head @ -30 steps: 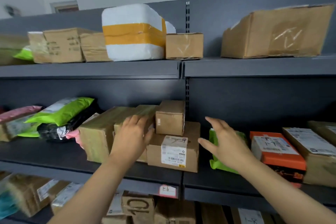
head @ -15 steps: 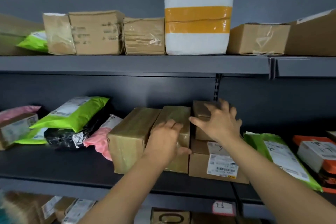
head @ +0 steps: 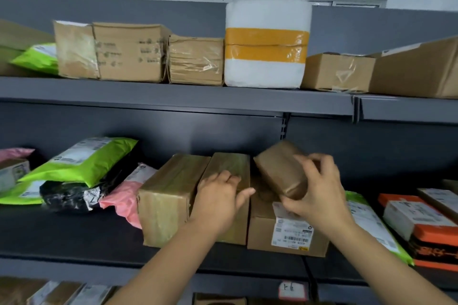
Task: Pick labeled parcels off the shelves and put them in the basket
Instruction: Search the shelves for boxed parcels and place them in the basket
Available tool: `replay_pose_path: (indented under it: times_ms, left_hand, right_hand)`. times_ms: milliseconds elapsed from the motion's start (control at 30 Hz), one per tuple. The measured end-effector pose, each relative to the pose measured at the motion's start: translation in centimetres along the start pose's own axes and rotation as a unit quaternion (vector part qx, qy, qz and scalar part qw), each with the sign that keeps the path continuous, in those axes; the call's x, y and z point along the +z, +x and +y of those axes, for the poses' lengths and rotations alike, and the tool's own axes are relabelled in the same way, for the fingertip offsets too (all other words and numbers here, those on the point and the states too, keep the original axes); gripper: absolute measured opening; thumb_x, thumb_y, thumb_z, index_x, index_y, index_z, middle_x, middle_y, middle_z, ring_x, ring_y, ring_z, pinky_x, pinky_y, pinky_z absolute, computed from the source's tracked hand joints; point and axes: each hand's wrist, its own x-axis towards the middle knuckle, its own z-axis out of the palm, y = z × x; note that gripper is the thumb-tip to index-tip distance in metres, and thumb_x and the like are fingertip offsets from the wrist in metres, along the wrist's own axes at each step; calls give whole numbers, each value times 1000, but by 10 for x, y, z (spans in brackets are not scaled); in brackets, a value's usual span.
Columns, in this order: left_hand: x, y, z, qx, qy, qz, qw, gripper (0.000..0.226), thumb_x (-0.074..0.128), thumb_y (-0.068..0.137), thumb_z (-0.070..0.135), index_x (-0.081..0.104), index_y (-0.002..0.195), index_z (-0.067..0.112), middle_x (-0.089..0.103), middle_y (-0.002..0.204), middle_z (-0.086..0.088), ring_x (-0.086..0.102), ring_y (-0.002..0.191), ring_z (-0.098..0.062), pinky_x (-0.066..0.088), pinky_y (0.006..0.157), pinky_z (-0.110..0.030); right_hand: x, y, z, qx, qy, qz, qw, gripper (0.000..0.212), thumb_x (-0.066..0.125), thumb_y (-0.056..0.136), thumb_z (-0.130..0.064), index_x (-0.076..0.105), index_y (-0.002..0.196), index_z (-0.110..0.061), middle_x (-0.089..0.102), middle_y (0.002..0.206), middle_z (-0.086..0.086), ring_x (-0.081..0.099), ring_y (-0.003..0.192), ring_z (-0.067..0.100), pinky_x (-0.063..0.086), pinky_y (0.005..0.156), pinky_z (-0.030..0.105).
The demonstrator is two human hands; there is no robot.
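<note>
My right hand [head: 316, 189] grips a small brown cardboard box [head: 278, 168], tilted and lifted off the larger labeled box [head: 282, 233] beneath it on the middle shelf [head: 74, 238]. My left hand [head: 219, 199] rests with relaxed fingers on the front of a tall taped box [head: 229, 167], next to a second taped box [head: 166, 195]. The basket is not in view.
Green [head: 81, 163], black [head: 71, 195] and pink [head: 124, 195] mailers lie left on the middle shelf; a green mailer [head: 374, 225] and orange boxes [head: 428, 228] lie right. The top shelf [head: 173, 96] carries several cardboard boxes and a white foam box [head: 266, 44] with orange tape. More parcels sit below.
My right hand went from reaching to the small box on top, gripped it and tipped it up off the labeled box. The view shifted left; my left hand stayed on the taped box.
</note>
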Motion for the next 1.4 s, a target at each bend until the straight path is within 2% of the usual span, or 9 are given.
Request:
replay_pose_path:
  times_ms: [167, 367, 533, 667, 833, 1000, 1133, 1267, 1400]
  left_hand:
    - [-4, 4, 5, -26, 3, -11, 1000, 56, 25, 95, 56, 62, 118, 20, 60, 115, -3, 53, 106, -22, 42, 92, -35]
    - [-16, -3, 36, -33, 28, -48, 998, 55, 27, 95, 58, 42, 139, 29, 40, 142, 7, 32, 132, -16, 30, 103, -37]
    - [-18, -16, 66, 8, -35, -15, 999, 55, 32, 95, 55, 36, 142, 29, 39, 144, 10, 31, 131, -11, 29, 104, -29]
    - [-7, -24, 84, 31, -115, -7, 993, 45, 41, 97, 45, 47, 135, 23, 50, 134, 6, 42, 120, -12, 35, 99, -27]
    - [3, -38, 92, 54, -150, -11, 987, 34, 42, 99, 24, 50, 132, 27, 52, 124, 7, 44, 112, -12, 37, 96, -25]
    - [-4, -45, 80, -52, -254, -13, 966, 72, 57, 91, 39, 16, 149, 33, 35, 146, 8, 29, 133, -6, 26, 111, -23]
    - [-20, -47, 83, -92, -319, -33, 943, 105, 77, 74, 36, 4, 149, 35, 19, 151, 15, 15, 140, -4, 17, 112, -25]
    - [-25, -51, 96, -29, -299, -75, 951, 85, 73, 80, 27, 18, 142, 45, 34, 147, 17, 28, 134, 4, 27, 115, -31]
    - [-26, -63, 114, -33, -317, -65, 946, 72, 64, 88, 19, 21, 136, 51, 41, 142, 17, 34, 128, 8, 30, 103, -9]
  right_hand:
    - [-22, -14, 11, -230, -207, 28, 951, 94, 89, 38, -25, 47, 122, -20, 44, 118, 9, 47, 109, 32, 44, 91, 51]
    - [-27, -26, 19, -258, -199, -108, 939, 115, 91, 29, -37, 42, 133, -29, 50, 128, 4, 52, 117, 24, 45, 96, 53]
    - [-48, -24, 25, -52, 13, -83, 995, 104, 68, 65, -66, 10, 147, -38, 14, 153, -4, 15, 142, 19, 19, 116, 48]
    - [-47, -12, 23, 156, 67, -111, 979, 108, 62, 62, -75, 8, 147, -35, 11, 149, 2, 18, 138, 26, 33, 108, 43]
    - [-32, -10, 19, 191, 71, -137, 969, 88, 69, 66, -56, 28, 139, -28, 31, 129, 6, 43, 120, 28, 47, 86, 36]
    - [-48, -31, 42, 143, 294, -136, 935, 104, 80, 59, -13, 23, 142, -36, 31, 122, -8, 40, 114, 10, 38, 85, 24]
    - [-66, -63, 61, 75, 317, -175, 929, 118, 85, 59, -7, 10, 144, -41, 24, 126, -21, 27, 118, -6, 28, 92, 10]
    - [-69, -86, 71, 48, 282, -137, 948, 110, 85, 63, -11, 12, 140, -41, 20, 129, -24, 25, 122, -8, 26, 85, -7]
    - [-73, -97, 77, 52, 269, -127, 953, 102, 84, 66, -13, 20, 144, -29, 19, 124, -25, 26, 121, -4, 26, 82, -9]
